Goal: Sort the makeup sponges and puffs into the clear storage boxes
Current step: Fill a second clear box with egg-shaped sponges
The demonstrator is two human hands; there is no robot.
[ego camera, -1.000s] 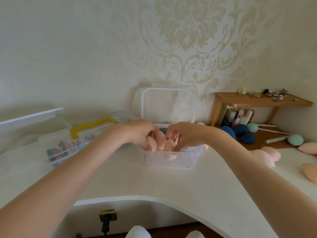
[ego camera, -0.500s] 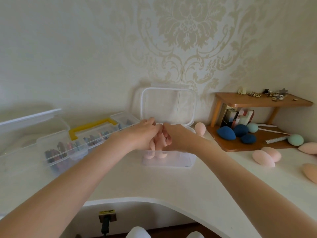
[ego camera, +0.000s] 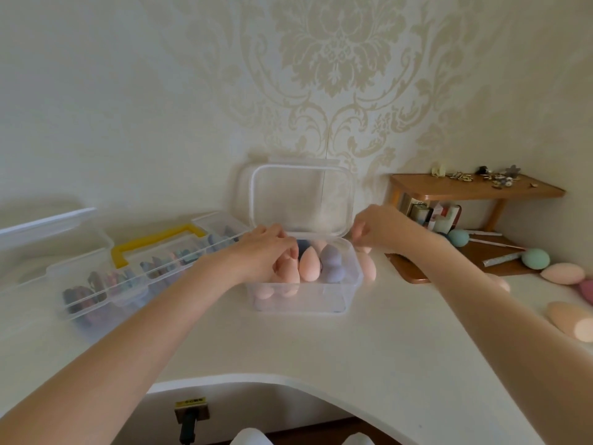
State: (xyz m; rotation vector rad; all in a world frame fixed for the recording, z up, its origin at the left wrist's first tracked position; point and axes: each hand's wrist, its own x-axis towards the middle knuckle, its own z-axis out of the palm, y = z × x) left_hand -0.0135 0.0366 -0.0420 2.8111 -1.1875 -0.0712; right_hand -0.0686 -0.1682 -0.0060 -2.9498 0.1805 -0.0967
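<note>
A clear storage box (ego camera: 301,301) stands mid-table with its lid (ego camera: 301,200) tipped up behind it. Inside it stand several peach teardrop sponges (ego camera: 308,264) and a grey-purple sponge (ego camera: 332,261). My left hand (ego camera: 266,252) lies over the box's left rim, its fingers curled down onto the peach sponges; whether they grip one is hidden. At the box's right rear corner, next to the lid, my right hand (ego camera: 382,228) hovers with loosely bent fingers and nothing in them. Another peach sponge (ego camera: 367,264) rests outside against the right wall.
A clear organizer with a yellow handle (ego camera: 157,242) lies to the left. To the right, a wooden shelf (ego camera: 475,191) holds trinkets, and teal sponges (ego camera: 535,258) lie below it. Loose peach sponges (ego camera: 563,273) lie on the table at right. The table's front edge (ego camera: 256,379) curves inward.
My hands were pressed together over the sponges in the box. They have drawn apart: the left to the left rim, the right up to the rear right corner. The sponges now show.
</note>
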